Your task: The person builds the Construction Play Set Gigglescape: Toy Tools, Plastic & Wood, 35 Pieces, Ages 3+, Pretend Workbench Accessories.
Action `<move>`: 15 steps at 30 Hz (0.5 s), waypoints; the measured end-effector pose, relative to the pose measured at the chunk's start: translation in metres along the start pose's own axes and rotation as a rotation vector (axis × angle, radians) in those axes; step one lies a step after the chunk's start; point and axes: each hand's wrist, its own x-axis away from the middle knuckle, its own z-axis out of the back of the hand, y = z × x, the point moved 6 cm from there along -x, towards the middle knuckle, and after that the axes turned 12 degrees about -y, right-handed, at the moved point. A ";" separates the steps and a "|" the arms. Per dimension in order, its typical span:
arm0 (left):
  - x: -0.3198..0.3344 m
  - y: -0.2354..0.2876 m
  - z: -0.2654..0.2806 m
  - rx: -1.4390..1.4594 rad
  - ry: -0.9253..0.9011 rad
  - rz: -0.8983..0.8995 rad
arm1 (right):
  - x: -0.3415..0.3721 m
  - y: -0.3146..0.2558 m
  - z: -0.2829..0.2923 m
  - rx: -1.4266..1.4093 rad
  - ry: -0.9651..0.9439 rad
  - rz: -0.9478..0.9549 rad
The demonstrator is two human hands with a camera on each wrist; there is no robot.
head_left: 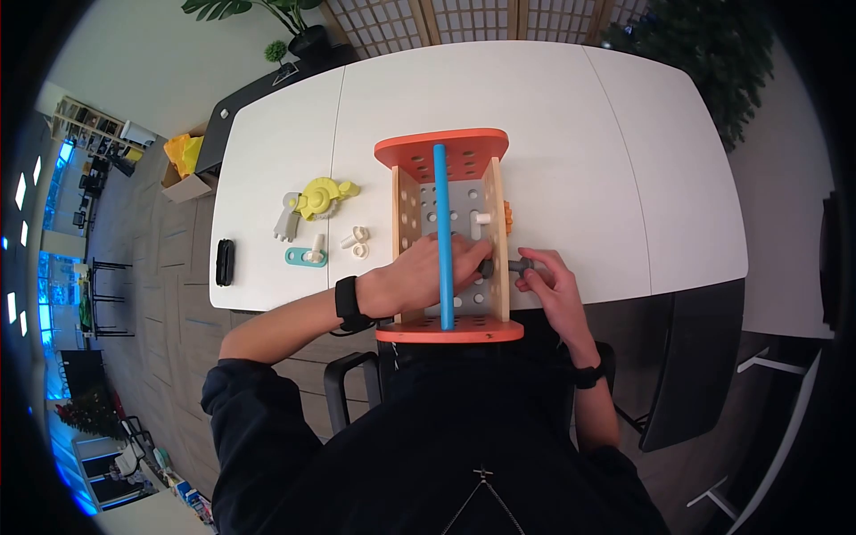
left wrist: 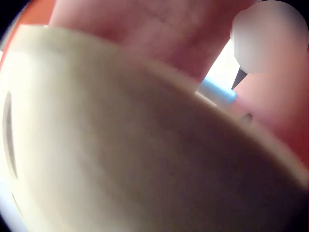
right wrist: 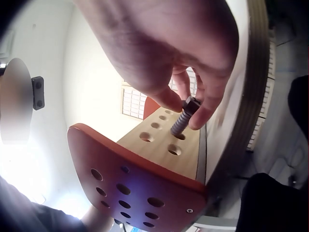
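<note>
A toy toolbox with orange-red ends (head_left: 446,336) and perforated wooden sides stands at the table's front edge. Under its blue bar (head_left: 440,205) reaches my left hand (head_left: 415,272), its fingers gripping a dark grey nut (head_left: 486,268) at the inner face of the right side panel (head_left: 499,201). From outside, my right hand (head_left: 555,294) pinches the head of a grey bolt (right wrist: 182,120) between thumb and fingers. The bolt's threaded shaft enters a hole in that wooden panel. In the left wrist view, a blurred wooden panel (left wrist: 106,135) hides most of the left hand.
Left of the toolbox lie a yellow-and-grey toy piece (head_left: 318,198), a teal strip (head_left: 305,257) with a pale bolt, and other cream bolts (head_left: 355,236). A black case (head_left: 226,262) lies at the left edge. An orange piece (head_left: 508,217) sits against the right panel.
</note>
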 end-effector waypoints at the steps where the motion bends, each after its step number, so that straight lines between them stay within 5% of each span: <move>1: 0.000 0.001 0.001 0.012 0.050 -0.045 | 0.000 0.001 0.000 -0.013 0.008 -0.025; 15: -0.002 -0.005 -0.001 0.154 0.046 0.030 | -0.003 0.006 -0.013 0.003 0.045 -0.044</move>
